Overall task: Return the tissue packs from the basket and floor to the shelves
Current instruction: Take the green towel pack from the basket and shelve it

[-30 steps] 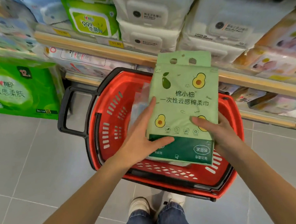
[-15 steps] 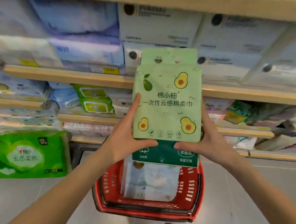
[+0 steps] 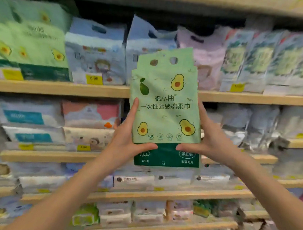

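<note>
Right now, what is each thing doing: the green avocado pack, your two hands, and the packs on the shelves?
Green plastic avocado-print tissue pack: upright, held in the air in front of the shelves.
Left hand: gripping the pack's lower left edge.
Right hand: gripping the pack's lower right edge.
Matching green avocado packs: standing on the upper wooden shelf, far left.
Blue and pink packs: standing upright on that shelf.

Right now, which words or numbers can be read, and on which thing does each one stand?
"棉小柚" on the light green avocado-print tissue pack.
"一次性云感棉柔巾" below it, same pack.
"家庭装", "孕婴可用" and "330克" on its dark green bottom band.
The yellow price tags on the wooden shelves and the other packs' print are too blurred.
</note>
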Available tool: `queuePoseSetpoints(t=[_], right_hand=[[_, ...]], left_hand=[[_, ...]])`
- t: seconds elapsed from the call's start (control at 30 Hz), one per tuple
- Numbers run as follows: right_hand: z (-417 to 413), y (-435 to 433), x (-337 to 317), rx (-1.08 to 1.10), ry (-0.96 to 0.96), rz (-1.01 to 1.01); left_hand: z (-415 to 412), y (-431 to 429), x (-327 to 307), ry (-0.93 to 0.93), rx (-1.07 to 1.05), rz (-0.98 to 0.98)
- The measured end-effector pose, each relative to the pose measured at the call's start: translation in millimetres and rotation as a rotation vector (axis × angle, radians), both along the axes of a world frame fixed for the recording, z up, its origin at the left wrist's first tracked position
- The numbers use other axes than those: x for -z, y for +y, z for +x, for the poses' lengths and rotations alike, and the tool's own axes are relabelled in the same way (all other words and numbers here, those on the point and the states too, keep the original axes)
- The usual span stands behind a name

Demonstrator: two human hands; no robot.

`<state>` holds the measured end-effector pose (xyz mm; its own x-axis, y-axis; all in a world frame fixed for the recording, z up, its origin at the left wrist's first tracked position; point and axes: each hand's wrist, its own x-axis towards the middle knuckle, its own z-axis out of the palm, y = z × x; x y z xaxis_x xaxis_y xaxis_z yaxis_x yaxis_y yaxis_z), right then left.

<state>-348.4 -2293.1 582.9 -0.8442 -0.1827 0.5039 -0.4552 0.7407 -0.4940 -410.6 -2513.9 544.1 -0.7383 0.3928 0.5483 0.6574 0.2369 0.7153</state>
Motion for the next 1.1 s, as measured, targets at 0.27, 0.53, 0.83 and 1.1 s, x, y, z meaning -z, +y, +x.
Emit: queuePoseSetpoints(t=[0.27, 0.53, 0.83, 1.1], right_hand=[[22, 13, -136, -0.023, 0.215, 0.015], [7, 44, -231, 0.033, 0.386, 0.036], [-77, 95, -322, 0.012, 0.607, 0.068], [-153, 128, -372, -0.048, 0.665, 0.032]], left_hand=[[12, 10, -155, 0.34, -0.013, -0.055], [2, 40, -262, 0.569, -0.048, -0.043], [-72, 95, -349, 0.817, -0.186, 0.007], [-136, 130, -398, 0.878, -0.278, 0.011]])
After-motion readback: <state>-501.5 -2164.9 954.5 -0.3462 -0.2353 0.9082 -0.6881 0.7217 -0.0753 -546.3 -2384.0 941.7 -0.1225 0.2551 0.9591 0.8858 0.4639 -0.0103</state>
